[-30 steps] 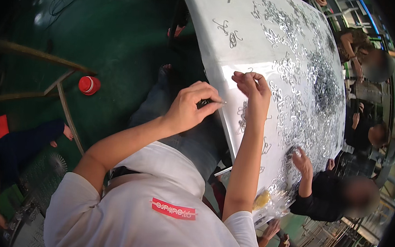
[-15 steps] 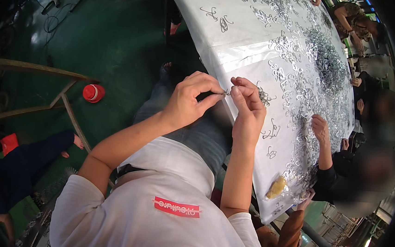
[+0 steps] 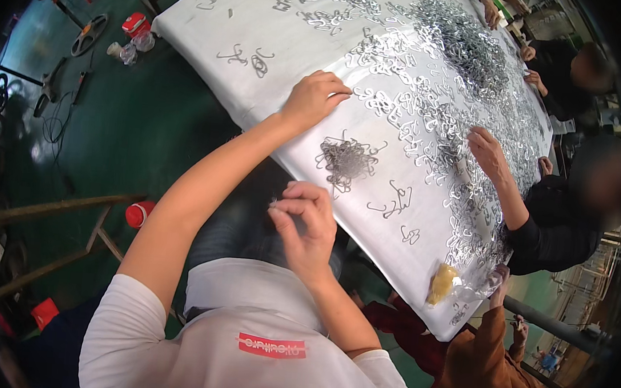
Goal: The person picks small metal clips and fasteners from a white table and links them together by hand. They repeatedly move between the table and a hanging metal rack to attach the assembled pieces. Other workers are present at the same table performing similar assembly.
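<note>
My left hand [image 3: 312,103] is over the white-covered table [image 3: 212,51], thumb and fingers pinched together at the near fringe of the spread-out S-shaped metal hooks [image 3: 380,101]. Whatever is between those fingertips cannot be made out. Just off the table's near edge, my right hand [image 3: 307,230] is raised with thumb and forefinger closed on a small metal piece [image 3: 275,202], too small to tell its shape. On the table between my hands lies a dense heap of darker wire hooks [image 3: 346,160]. A few loose hooks [image 3: 395,201] lie to its right.
Co-workers sit along the far side; one person's hand [image 3: 490,153] reaches into the hooks. A large hook mound [image 3: 464,49] lies at the back. A yellow packet [image 3: 442,283] is at the right corner. A wooden frame [image 3: 54,210] and red container [image 3: 137,213] stand left.
My hands have parted: the left has moved forward over the table to the hooks, the right back and left, off the table edge. The view has shifted, showing more of the table.
</note>
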The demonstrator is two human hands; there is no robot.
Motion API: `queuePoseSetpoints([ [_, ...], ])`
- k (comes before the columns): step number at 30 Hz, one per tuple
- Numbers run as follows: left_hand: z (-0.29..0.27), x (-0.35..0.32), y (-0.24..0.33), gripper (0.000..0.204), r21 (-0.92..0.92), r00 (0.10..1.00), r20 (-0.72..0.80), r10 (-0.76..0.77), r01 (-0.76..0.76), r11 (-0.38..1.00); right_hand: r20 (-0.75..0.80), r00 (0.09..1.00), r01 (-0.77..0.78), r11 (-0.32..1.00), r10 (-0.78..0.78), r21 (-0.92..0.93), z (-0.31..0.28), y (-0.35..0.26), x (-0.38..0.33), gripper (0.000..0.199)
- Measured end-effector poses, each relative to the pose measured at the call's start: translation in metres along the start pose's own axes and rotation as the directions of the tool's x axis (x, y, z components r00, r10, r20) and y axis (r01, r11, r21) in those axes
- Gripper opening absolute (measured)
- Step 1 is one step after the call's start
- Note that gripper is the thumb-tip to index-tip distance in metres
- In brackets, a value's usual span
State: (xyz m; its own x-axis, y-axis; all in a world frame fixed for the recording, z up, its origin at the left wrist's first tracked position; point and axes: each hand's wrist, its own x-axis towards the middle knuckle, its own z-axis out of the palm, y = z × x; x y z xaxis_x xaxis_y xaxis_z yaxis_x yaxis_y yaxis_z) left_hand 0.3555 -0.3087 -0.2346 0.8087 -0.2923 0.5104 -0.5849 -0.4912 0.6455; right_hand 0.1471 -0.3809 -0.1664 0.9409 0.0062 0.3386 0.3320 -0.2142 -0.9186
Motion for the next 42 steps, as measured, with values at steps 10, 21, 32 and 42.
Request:
queuePoseSetpoints([
  [10,0.046,0.036,-0.026,0.008,0.416,0.964,0.198,0.177,-0.247,0.875,0.003,0.997,-0.082,0.995,0.082,0.049,0.003,0.015,-0.013,0.012],
  [21,-0.094,-0.104,0.097,0.012,-0.331,0.822,0.015,-0.569,0.541,0.773,-0.095,0.995,-0.04,0.996,0.033,-0.074,0.003,0.01,-0.011,0.01],
  [32,-0.118,-0.15,0.133,0.014,-0.377,0.904,-0.135,-0.406,0.332,0.865,-0.128,0.992,-0.002,0.992,-0.014,-0.126,0.015,0.011,-0.016,0.011],
  [42,-0.119,-0.167,0.126,0.013,-0.405,0.883,-0.114,-0.456,0.378,0.832,-0.143,0.941,-0.311,0.621,0.306,-0.72,-0.047,0.046,0.001,0.016],
])
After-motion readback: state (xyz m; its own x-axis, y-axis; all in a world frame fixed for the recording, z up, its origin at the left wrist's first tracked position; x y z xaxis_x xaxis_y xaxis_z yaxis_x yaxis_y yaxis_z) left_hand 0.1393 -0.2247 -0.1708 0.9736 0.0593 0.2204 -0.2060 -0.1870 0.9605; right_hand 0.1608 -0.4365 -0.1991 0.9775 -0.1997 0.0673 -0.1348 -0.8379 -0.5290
